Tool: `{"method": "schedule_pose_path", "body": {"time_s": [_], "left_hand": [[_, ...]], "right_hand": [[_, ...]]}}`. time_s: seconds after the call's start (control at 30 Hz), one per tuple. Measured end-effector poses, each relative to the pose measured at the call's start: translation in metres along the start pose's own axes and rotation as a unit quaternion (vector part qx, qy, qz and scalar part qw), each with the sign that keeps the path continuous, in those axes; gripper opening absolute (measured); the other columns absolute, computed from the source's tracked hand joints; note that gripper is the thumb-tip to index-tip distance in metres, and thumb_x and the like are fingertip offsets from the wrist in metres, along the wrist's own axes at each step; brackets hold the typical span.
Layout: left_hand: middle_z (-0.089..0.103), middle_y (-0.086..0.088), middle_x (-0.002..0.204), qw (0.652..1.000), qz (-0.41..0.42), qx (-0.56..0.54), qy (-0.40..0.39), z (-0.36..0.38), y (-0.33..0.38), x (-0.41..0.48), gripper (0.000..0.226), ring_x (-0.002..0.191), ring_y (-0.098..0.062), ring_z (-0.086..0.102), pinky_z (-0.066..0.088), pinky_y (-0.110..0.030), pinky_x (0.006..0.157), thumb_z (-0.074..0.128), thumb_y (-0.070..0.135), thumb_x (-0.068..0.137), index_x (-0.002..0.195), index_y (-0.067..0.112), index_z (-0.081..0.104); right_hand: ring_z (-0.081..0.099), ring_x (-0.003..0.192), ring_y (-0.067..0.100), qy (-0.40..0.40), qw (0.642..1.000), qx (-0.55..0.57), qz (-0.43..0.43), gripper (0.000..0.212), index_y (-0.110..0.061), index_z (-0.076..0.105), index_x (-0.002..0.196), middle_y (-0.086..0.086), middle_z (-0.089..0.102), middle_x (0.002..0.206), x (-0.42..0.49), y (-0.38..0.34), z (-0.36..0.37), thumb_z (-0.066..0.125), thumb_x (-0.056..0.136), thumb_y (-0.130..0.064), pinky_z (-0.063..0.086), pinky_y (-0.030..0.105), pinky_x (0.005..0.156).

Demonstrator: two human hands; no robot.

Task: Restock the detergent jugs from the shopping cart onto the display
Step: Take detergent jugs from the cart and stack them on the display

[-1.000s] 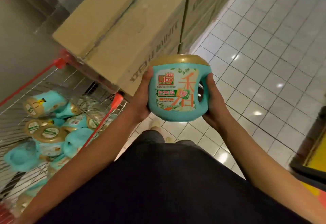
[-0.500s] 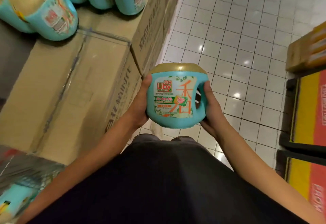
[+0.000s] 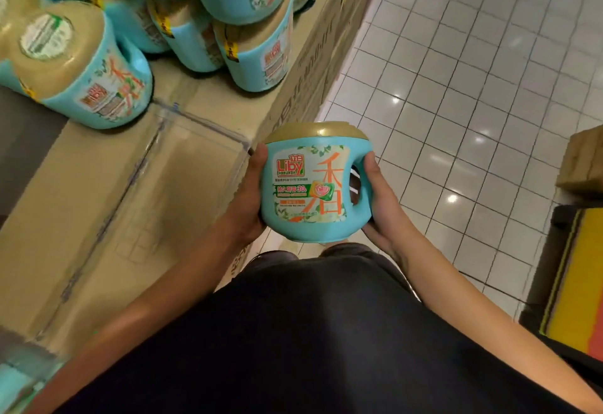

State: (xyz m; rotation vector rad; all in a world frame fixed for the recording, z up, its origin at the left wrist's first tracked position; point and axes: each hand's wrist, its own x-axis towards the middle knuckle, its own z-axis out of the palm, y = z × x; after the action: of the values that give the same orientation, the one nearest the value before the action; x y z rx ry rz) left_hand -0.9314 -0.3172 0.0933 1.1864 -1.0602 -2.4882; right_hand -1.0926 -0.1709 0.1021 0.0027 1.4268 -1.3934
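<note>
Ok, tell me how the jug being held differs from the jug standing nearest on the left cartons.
The held jug is off any surface, gripped between the left hand and right hand; the display jug rests on a cardboard carton, untouched. The held jug turns its front label to the camera, lid seen edge-on; the display jug shows mostly its gold lid top with a round sticker. Both have teal bodies, gold lids and orange lettering.
</note>
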Motion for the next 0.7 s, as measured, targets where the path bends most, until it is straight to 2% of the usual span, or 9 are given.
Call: {"method": "schedule_pose_path", "body": {"time_s": [0.13, 0.23, 0.3, 0.4, 0.47, 0.53, 0.6, 0.63, 0.7], "left_hand": [[0.071, -0.02, 0.134, 0.991, 0.034, -0.088, 0.092, -0.005, 0.012, 0.014, 0.071, 0.123, -0.039, 0.069, 0.06, -0.055, 0.096, 0.045, 0.074, 0.095, 0.131, 0.02, 0.074], [0.075, -0.016, 0.128, 0.976, 0.074, -0.14, 0.153, -0.005, 0.013, 0.012, 0.064, 0.117, -0.034, 0.074, 0.063, -0.046, 0.085, 0.05, 0.073, 0.095, 0.122, 0.023, 0.08], [0.078, -0.011, 0.123, 0.963, 0.097, -0.173, 0.182, -0.005, 0.011, 0.009, 0.063, 0.112, -0.029, 0.076, 0.063, -0.041, 0.083, 0.043, 0.071, 0.098, 0.118, 0.026, 0.082], [0.078, -0.008, 0.122, 0.943, 0.135, -0.221, 0.21, -0.01, 0.004, 0.003, 0.064, 0.112, -0.026, 0.076, 0.063, -0.039, 0.084, 0.033, 0.067, 0.105, 0.118, 0.027, 0.082], [0.076, -0.009, 0.128, 0.933, 0.162, -0.228, 0.225, -0.016, 0.003, -0.003, 0.064, 0.119, -0.027, 0.073, 0.062, -0.04, 0.089, 0.035, 0.069, 0.105, 0.125, 0.027, 0.079], [0.072, -0.01, 0.135, 0.923, 0.182, -0.234, 0.246, -0.023, 0.005, -0.008, 0.066, 0.126, -0.03, 0.069, 0.06, -0.044, 0.094, 0.047, 0.076, 0.097, 0.131, 0.026, 0.075], [0.069, -0.013, 0.14, 0.912, 0.194, -0.255, 0.256, -0.032, 0.007, -0.01, 0.075, 0.131, -0.034, 0.065, 0.056, -0.053, 0.103, 0.056, 0.081, 0.088, 0.135, 0.025, 0.072], [0.067, -0.015, 0.143, 0.906, 0.2, -0.27, 0.257, -0.037, 0.009, -0.011, 0.076, 0.134, -0.037, 0.063, 0.053, -0.056, 0.107, 0.055, 0.081, 0.089, 0.136, 0.024, 0.071], [0.067, -0.015, 0.143, 0.901, 0.219, -0.285, 0.242, -0.049, 0.015, -0.012, 0.075, 0.135, -0.037, 0.062, 0.053, -0.056, 0.106, 0.045, 0.079, 0.095, 0.138, 0.022, 0.07]], "right_hand": [[0.066, 0.123, 0.029, -0.095, 0.993, -0.058, 0.035, 0.07, -0.013, 0.058, 0.145, 0.015, 0.066, 0.132, 0.051, -0.036, 0.013, 0.051, 0.097, -0.063, 0.042, 0.066, 0.116], [0.061, 0.135, 0.038, -0.157, 0.976, -0.132, 0.072, 0.069, -0.016, 0.059, 0.144, 0.022, 0.062, 0.144, 0.079, -0.063, 0.025, 0.048, 0.097, -0.065, 0.042, 0.064, 0.118], [0.054, 0.139, 0.045, -0.199, 0.96, -0.17, 0.096, 0.066, -0.019, 0.06, 0.144, 0.026, 0.056, 0.148, 0.096, -0.077, 0.035, 0.045, 0.1, -0.066, 0.043, 0.063, 0.117], [0.061, 0.134, 0.039, -0.258, 0.936, -0.204, 0.129, 0.055, -0.026, 0.071, 0.132, 0.021, 0.064, 0.14, 0.113, -0.087, 0.056, 0.044, 0.104, -0.065, 0.053, 0.056, 0.109], [0.063, 0.133, 0.035, -0.289, 0.923, -0.201, 0.155, 0.056, -0.025, 0.071, 0.134, 0.021, 0.064, 0.14, 0.12, -0.089, 0.071, 0.047, 0.102, -0.065, 0.056, 0.053, 0.105], [0.057, 0.135, 0.036, -0.301, 0.914, -0.196, 0.189, 0.063, -0.021, 0.066, 0.14, 0.027, 0.057, 0.135, 0.128, -0.09, 0.088, 0.05, 0.1, -0.067, 0.044, 0.063, 0.115], [0.045, 0.131, 0.036, -0.312, 0.902, -0.206, 0.215, 0.073, -0.013, 0.058, 0.147, 0.019, 0.046, 0.131, 0.133, -0.09, 0.108, 0.048, 0.101, -0.068, 0.024, 0.072, 0.122], [0.043, 0.131, 0.035, -0.314, 0.9, -0.209, 0.218, 0.074, -0.012, 0.056, 0.149, 0.017, 0.045, 0.132, 0.133, -0.089, 0.118, 0.046, 0.102, -0.068, 0.021, 0.07, 0.124], [0.051, 0.134, 0.035, -0.31, 0.905, -0.199, 0.213, 0.069, -0.013, 0.06, 0.147, 0.016, 0.059, 0.134, 0.134, -0.089, 0.136, 0.04, 0.106, -0.065, 0.032, 0.063, 0.123]]}}
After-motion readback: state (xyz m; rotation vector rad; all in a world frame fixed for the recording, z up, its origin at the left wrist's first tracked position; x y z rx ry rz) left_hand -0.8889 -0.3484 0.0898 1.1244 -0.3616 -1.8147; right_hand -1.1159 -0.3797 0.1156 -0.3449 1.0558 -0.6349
